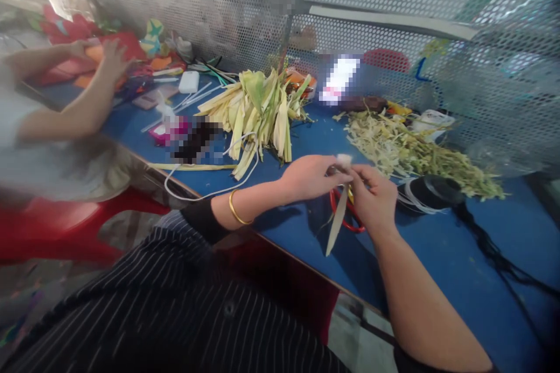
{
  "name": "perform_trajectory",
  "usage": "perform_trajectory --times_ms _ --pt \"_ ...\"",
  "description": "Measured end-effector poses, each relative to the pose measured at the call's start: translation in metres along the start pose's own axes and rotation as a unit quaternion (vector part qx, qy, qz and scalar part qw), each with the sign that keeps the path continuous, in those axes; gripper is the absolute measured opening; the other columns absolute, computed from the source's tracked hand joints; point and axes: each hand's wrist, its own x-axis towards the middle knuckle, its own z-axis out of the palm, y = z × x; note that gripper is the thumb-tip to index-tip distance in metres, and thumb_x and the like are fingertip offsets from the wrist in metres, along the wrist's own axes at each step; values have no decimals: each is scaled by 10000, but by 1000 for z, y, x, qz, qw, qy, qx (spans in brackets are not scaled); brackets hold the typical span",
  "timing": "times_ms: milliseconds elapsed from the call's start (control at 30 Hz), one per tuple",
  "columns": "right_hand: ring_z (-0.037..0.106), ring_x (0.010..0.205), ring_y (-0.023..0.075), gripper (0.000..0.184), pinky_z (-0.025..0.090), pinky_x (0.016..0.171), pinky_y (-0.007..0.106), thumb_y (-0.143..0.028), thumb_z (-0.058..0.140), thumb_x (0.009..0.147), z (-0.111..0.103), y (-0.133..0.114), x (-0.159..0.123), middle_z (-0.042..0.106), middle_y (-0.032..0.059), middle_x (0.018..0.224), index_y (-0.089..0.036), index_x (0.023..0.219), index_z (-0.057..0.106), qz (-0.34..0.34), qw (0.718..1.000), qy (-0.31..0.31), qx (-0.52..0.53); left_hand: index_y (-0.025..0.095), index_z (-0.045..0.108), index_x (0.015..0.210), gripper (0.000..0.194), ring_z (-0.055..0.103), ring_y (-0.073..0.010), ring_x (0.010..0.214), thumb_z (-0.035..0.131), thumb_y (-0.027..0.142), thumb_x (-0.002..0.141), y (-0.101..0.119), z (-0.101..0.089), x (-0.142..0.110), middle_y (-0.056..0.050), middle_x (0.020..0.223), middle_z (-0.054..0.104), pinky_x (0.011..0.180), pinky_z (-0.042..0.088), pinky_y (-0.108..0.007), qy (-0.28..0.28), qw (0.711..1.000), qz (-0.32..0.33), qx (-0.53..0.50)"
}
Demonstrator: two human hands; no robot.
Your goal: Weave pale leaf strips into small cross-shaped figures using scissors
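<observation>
Striped shirt (227, 309) fills the foreground; beyond it, left hand (311, 177) and right hand (375, 195) meet, fingertips pinching a pale strip (337, 226) over red scissors (359, 229) on the blue table (485, 294); husks (258, 108) lie ahead, shreds (415, 148) farther right.

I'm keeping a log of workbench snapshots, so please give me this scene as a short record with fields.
Surface: blue table
Left hand: pinching the pale strip; gold bangle on wrist
Right hand: fingers on the same strip
Below hands: red loops, partly hidden
Beyond, left: leafy husk pile
Beyond, right: shredded pile
Right of hands: black spool
Far left: co-worker's hands at orange material, blurred
</observation>
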Motion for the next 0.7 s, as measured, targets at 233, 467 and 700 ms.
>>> perform_trajectory --times_ms 233,467,700 --pt "587 748 184 177 425 718 318 -317 492 859 -4 8 5 660 25 812 -204 939 604 42 999 27 1 135 639 916 200 541 -77 519 585 311 838 -8 21 26 15 597 562 540 430 -219 -122 918 -97 -363" --pt "624 713 192 227 442 710 337 -332 451 889 -11 16 11 675 40 812 -206 1051 548 38 998 -43 -40 120 670 892 113 521 -47 487 597 130 806 -21 25 29 18 597 550 449 376 -169 -73 829 -237 -502" --pt "551 675 163 131 394 726 311 -256 498 865 -23 20 19 633 8 706 -209 818 610 -37 986 -91 -135 124 634 783 146 546 -69 489 644 269 795 -22 23 30 8 604 567 401 373 -174 -97 791 -277 -536"
